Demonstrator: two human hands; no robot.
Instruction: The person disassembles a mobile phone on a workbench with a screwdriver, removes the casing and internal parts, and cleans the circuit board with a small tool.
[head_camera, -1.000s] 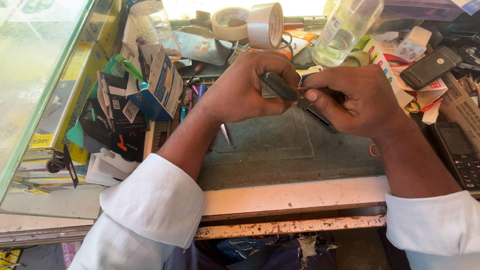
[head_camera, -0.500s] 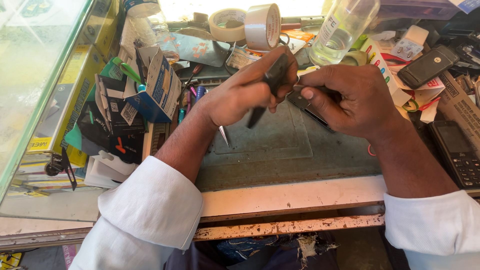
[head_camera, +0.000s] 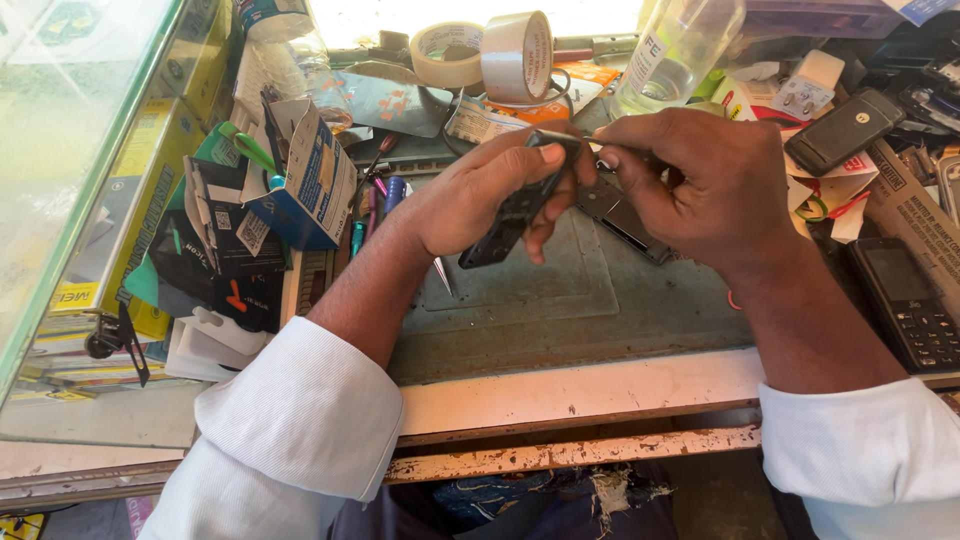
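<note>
My left hand (head_camera: 480, 195) grips a small black phone body (head_camera: 515, 212), tilted with its lower end pointing down-left over the grey-green work mat (head_camera: 560, 310). My right hand (head_camera: 695, 180) is closed, its thumb and forefinger pinching at the phone's top end, apparently on a thin tool that is mostly hidden. Under my right hand, a flat dark phone part (head_camera: 625, 215) lies on the mat. Both arms wear white sleeves.
Two tape rolls (head_camera: 485, 50) and a clear bottle (head_camera: 680, 50) stand at the back. Boxes and packets (head_camera: 290, 185) crowd the left beside a glass case (head_camera: 70, 150). Black phones (head_camera: 845, 130) and a keypad handset (head_camera: 905, 300) lie right. A worn white counter edge (head_camera: 580, 395) runs in front.
My left hand has turned the phone body from lying level between both hands to a steep tilt and lifted it slightly. My right hand stays at its top end.
</note>
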